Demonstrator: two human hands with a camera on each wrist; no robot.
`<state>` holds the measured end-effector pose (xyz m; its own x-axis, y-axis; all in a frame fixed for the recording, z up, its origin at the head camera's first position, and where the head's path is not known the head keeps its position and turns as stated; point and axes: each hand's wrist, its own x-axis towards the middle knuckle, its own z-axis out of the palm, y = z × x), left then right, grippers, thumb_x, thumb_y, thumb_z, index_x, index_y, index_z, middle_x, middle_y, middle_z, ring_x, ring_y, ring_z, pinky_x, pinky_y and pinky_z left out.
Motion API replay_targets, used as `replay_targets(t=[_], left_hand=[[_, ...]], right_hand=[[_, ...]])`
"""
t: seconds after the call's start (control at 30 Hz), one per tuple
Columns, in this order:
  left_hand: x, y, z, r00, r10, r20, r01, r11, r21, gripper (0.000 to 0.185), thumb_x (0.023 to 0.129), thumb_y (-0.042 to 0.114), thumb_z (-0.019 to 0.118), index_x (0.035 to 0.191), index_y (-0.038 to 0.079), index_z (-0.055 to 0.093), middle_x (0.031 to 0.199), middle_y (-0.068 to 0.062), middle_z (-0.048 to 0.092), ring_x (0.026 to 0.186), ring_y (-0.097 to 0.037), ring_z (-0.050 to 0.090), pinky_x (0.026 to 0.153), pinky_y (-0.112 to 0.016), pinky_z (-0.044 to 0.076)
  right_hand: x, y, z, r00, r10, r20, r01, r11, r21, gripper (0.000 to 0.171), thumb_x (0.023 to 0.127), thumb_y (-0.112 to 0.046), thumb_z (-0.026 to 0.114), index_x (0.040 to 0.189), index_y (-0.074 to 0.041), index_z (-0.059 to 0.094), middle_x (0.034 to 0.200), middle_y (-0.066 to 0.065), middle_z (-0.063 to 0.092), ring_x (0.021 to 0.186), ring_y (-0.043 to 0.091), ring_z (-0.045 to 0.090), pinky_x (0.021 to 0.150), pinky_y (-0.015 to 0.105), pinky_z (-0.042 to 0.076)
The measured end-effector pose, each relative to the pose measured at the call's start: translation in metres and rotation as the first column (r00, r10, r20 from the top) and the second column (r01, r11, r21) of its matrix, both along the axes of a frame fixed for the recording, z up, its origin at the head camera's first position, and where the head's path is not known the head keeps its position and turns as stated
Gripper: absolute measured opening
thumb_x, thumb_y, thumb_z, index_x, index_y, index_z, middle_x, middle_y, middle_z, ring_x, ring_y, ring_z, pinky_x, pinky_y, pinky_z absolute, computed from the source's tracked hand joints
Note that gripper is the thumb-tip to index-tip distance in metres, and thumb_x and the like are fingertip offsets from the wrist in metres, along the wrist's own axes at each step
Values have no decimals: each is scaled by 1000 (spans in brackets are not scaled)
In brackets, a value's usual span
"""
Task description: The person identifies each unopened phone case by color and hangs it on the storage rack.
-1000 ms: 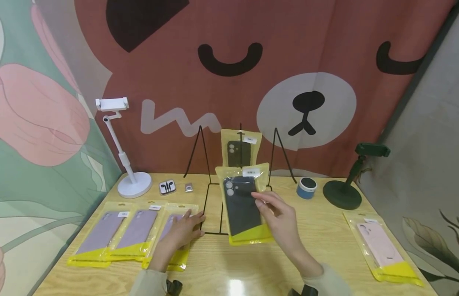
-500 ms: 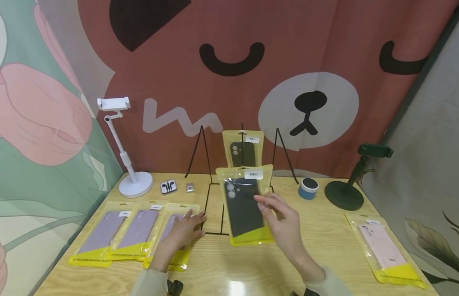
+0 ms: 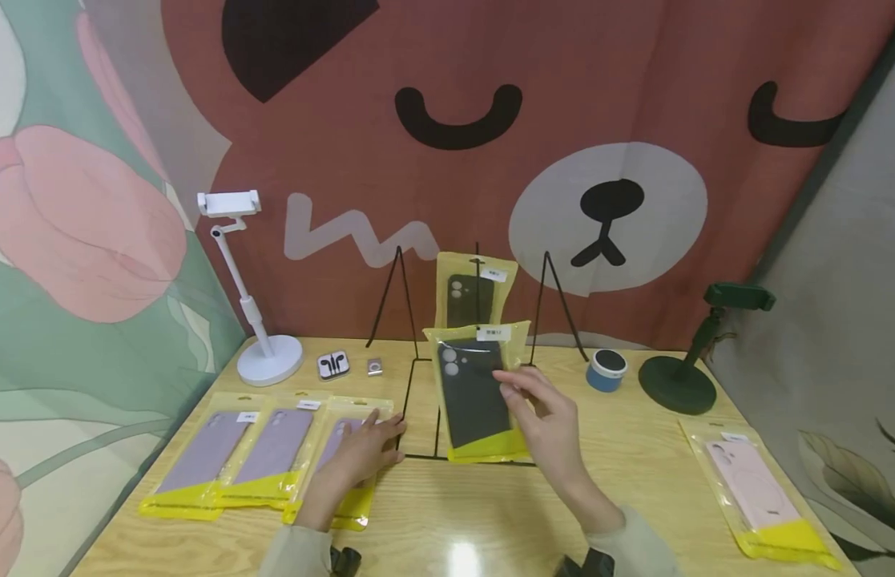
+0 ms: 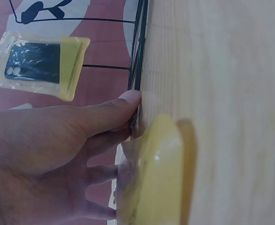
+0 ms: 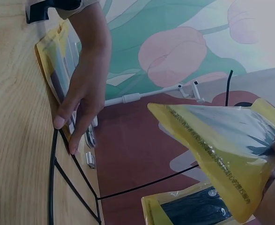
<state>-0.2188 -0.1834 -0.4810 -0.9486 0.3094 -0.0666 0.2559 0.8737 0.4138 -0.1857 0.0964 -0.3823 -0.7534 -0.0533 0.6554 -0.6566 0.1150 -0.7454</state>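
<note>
R hand pinches the black case pack by its right edge, above the wire rack at table centre. Long axis runs near-vertical, label end up, yellow strip down. L hand lies flat, fingers straight, on a purple case pack. R wrist cam alone shows the pack's underside; L wrist cam shows the thumb touching the rack wire.
</note>
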Motion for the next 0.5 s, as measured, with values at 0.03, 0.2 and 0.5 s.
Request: replay_targets(t=[0.03,0.2,0.5], left_hand=[[0,0,0,1000,-1,-1,1,1000,0,52,89,28,68,137,11,55,149,-5,42,141,-43,24,101,-78,10],[0,0,1,1000,2,-14,-2,1000,7,52,89,28,68,137,11,55,149,-6,42,141,-43,24,101,-78,9],[0,0,0,1000,-1,-3,1,1000,2,53,89,28,68,137,11,54,150,-6,42,141,-42,24,101,-78,9]], right_hand=[[-1,1,-3,1000,-1,-6,1,1000,0,24,88,10,62,109,2,70,100,12,64,91,13,58,80,18,50],[0,4,-9,1000,-2,-29,2,1000,-10,25,87,11,63,109,3,70,100,12,64,93,13,58,81,18,50],[9,-1,8,1000,-3,-5,3,1000,-7,23,86,16,60,106,10,68,99,19,63,91,11,57,80,16,50]])
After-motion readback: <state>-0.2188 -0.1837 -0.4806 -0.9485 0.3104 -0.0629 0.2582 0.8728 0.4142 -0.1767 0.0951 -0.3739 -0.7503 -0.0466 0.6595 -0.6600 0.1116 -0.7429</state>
